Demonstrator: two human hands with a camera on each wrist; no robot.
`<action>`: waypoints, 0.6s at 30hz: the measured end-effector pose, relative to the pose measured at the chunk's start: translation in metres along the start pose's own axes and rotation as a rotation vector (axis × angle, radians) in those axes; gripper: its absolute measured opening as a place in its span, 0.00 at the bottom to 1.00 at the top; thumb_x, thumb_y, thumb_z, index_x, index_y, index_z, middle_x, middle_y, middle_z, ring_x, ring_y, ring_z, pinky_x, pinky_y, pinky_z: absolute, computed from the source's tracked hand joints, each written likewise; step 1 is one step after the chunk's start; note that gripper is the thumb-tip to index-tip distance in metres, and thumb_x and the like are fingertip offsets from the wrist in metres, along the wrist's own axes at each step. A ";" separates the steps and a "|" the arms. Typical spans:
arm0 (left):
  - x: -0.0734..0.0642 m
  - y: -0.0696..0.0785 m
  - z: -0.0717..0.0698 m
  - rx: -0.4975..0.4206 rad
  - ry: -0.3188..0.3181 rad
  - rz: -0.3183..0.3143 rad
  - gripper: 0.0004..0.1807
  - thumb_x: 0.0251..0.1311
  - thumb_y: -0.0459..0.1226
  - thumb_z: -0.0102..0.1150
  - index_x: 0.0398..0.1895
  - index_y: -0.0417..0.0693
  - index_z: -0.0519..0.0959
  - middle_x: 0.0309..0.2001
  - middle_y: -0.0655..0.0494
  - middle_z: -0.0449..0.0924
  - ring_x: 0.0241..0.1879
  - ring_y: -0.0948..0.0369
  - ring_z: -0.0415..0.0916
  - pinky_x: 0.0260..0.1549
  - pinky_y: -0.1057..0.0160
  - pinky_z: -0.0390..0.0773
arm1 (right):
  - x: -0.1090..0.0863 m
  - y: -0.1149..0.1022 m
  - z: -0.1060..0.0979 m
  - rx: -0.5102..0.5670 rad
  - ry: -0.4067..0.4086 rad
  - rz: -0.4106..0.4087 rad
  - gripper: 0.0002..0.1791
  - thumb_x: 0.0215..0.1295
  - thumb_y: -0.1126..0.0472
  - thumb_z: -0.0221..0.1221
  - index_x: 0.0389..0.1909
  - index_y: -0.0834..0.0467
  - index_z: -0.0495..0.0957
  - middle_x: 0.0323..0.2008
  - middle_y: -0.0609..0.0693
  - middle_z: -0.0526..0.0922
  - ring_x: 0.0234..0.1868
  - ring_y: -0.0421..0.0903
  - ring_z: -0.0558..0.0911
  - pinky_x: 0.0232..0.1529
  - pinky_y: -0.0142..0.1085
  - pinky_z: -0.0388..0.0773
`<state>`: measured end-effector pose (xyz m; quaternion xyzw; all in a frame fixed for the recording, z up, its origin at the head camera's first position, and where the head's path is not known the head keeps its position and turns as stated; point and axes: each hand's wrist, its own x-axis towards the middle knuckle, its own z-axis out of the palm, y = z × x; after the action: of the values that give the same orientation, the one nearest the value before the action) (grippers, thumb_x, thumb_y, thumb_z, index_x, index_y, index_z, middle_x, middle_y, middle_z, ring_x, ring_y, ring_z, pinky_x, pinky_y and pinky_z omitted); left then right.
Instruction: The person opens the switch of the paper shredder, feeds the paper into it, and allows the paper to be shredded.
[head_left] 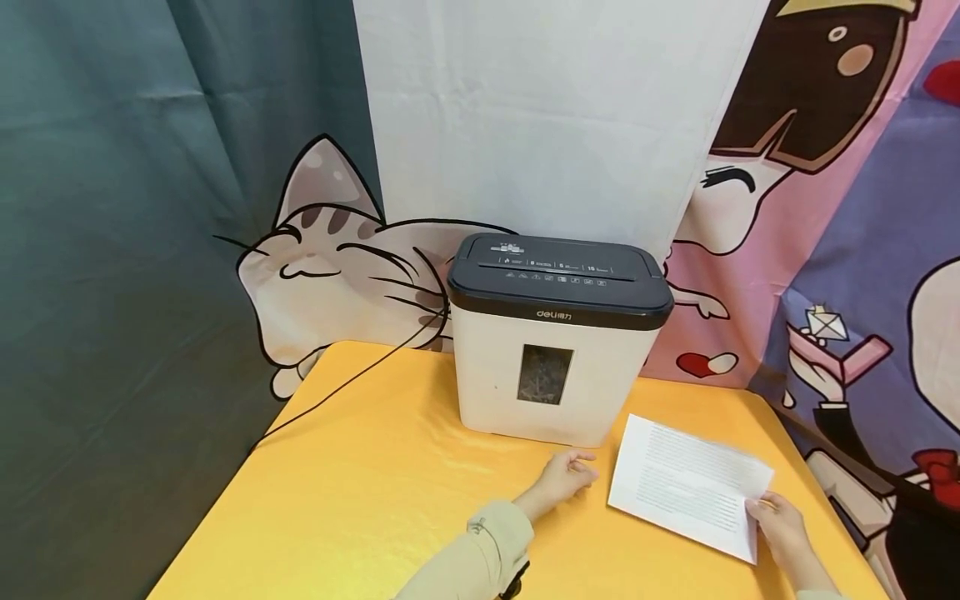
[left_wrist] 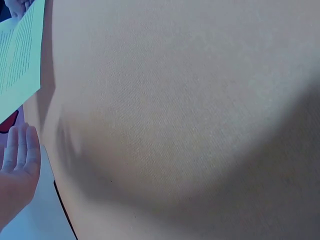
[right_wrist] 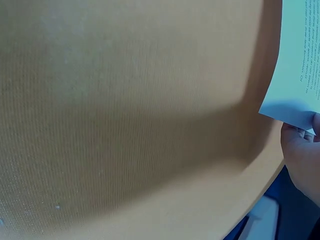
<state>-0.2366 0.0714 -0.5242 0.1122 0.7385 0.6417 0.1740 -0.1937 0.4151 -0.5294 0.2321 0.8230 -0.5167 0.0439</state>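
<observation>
A printed sheet of white paper [head_left: 686, 483] is tilted over the right side of the yellow table, with my right hand [head_left: 780, 527] pinching its right edge between thumb and fingers. In the right wrist view the thumb of that hand [right_wrist: 304, 155] lies on top of the paper [right_wrist: 292, 82]. My left hand [head_left: 562, 479] hovers left of the sheet, its fingers loosely bent and holding nothing; the left wrist view shows its fingers [left_wrist: 21, 150] extended beside the paper [left_wrist: 22, 65]. Behind both hands stands a white paper shredder [head_left: 491, 375] with a dark lid and a narrow slot.
The yellow table [head_left: 337, 483] carries the shredder near its back edge. A black power cord [head_left: 337, 387] runs from the shredder to the table's left edge. Cartoon-printed curtains [head_left: 525, 108] hang close behind and at both sides.
</observation>
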 end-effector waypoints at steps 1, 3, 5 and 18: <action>0.000 0.001 0.001 -0.004 -0.011 -0.008 0.24 0.60 0.35 0.60 0.58 0.33 0.71 0.37 0.43 0.83 0.35 0.42 0.80 0.28 0.55 0.81 | -0.001 -0.002 0.002 0.003 -0.006 -0.009 0.27 0.66 0.65 0.48 0.56 0.82 0.54 0.35 0.61 0.77 0.27 0.21 0.65 0.29 0.21 0.70; -0.002 0.002 0.002 -0.008 -0.036 -0.025 0.29 0.59 0.37 0.60 0.62 0.33 0.67 0.40 0.44 0.83 0.37 0.45 0.81 0.31 0.54 0.82 | -0.004 -0.006 0.007 0.027 -0.045 -0.025 0.23 0.67 0.65 0.48 0.52 0.81 0.57 0.29 0.44 0.77 0.28 0.22 0.66 0.30 0.21 0.70; -0.003 0.004 0.003 -0.021 -0.048 -0.042 0.32 0.59 0.38 0.61 0.64 0.34 0.65 0.42 0.44 0.82 0.37 0.48 0.82 0.33 0.54 0.82 | -0.007 -0.011 0.013 0.068 -0.083 -0.041 0.16 0.67 0.66 0.48 0.46 0.77 0.62 0.25 0.33 0.74 0.29 0.22 0.68 0.32 0.21 0.71; -0.005 0.008 -0.005 -0.222 0.070 -0.079 0.26 0.54 0.37 0.66 0.56 0.37 0.72 0.43 0.50 0.83 0.38 0.65 0.79 0.39 0.65 0.80 | -0.033 -0.046 0.056 0.182 -0.170 -0.126 0.03 0.69 0.69 0.48 0.40 0.64 0.69 0.24 0.27 0.77 0.30 0.27 0.74 0.33 0.26 0.74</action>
<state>-0.2343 0.0659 -0.5147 0.0405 0.6725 0.7156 0.1845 -0.1933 0.3388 -0.5066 0.1383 0.7788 -0.6089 0.0599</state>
